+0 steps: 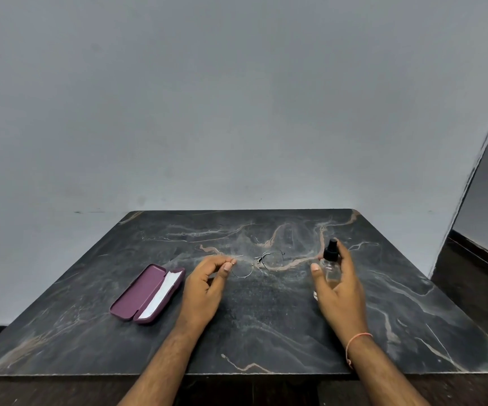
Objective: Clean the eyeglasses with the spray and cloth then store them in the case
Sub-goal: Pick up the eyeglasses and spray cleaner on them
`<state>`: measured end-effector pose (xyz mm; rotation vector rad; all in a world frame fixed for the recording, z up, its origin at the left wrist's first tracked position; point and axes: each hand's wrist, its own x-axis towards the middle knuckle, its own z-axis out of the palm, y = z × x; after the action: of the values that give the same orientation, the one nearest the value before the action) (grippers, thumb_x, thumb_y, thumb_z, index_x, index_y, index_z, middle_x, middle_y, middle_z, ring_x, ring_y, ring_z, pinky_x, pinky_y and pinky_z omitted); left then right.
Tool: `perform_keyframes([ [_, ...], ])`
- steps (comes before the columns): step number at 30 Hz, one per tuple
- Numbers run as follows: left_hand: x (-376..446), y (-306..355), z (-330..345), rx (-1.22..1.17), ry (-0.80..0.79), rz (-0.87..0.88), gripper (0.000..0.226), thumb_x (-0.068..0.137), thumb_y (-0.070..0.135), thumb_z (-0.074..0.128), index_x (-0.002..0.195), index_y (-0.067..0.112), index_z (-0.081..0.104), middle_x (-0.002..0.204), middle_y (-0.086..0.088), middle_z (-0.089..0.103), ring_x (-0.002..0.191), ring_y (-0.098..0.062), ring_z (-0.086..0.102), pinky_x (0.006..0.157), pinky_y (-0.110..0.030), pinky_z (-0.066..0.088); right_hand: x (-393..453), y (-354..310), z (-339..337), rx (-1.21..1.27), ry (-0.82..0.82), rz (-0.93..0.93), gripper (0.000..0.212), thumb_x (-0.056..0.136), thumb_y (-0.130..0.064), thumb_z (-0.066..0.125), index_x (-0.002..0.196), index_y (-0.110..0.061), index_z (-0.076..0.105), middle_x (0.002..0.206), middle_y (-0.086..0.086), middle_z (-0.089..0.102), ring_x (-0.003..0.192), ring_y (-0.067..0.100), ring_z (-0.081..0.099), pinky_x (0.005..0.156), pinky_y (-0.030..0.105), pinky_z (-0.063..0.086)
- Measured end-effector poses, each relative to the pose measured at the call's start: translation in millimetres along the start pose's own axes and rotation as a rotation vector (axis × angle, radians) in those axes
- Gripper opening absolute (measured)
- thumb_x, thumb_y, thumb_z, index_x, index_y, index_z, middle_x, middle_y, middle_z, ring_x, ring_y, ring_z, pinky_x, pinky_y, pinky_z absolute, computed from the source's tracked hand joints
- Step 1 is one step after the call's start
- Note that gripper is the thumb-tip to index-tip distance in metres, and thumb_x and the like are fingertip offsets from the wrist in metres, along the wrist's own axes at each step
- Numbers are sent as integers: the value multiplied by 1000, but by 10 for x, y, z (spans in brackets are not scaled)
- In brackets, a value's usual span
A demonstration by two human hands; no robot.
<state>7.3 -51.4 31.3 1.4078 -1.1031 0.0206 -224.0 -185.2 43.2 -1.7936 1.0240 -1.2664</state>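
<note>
Thin wire-framed eyeglasses [262,263] lie near the middle of the dark marble table [266,323]. My left hand [207,284] pinches the left temple of the eyeglasses between thumb and forefinger. My right hand [338,291] is wrapped around a small clear spray bottle [330,260] with a black pump top, held upright to the right of the glasses. A purple glasses case [137,297] lies open at the left, with a white cloth [161,295] inside its right half.
A plain grey wall rises behind the table. A dark floor and a doorway edge [471,183] show at the right. The table's front edge runs across the bottom of the view.
</note>
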Motion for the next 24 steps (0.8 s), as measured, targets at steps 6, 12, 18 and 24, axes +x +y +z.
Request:
perform_keyframes([
  [6,-9,-23,-21,-3,1,-21,25,101,32,62,116,23,80,113,21,74,113,-6,69,93,-27,59,70,172,10,48,20,-5,57,95,-34,80,139,-51,48,127,-17,70,83,19,76,73,32,56],
  [12,-20,10,-17,-8,12,-20,21,102,30,64,115,23,80,114,17,75,113,-10,70,93,-34,60,15,119,-21,41,-28,-9,75,88,-27,87,146,-49,45,142,-19,60,129,7,59,105,31,47],
  [18,-73,123,-19,79,57,95,16,103,15,67,112,17,79,110,13,74,109,-13,71,93,-20,55,-114,17,-139,-32,64,-48,90,87,-37,87,159,-40,34,168,-15,33,152,8,31,120,35,34],
  [24,-166,255,-28,38,65,103,18,104,21,63,114,22,78,113,15,74,111,-11,70,95,-17,54,-447,-102,-144,-1,143,-319,16,104,-22,67,108,-37,63,92,-15,62,86,6,60,74,24,50],
])
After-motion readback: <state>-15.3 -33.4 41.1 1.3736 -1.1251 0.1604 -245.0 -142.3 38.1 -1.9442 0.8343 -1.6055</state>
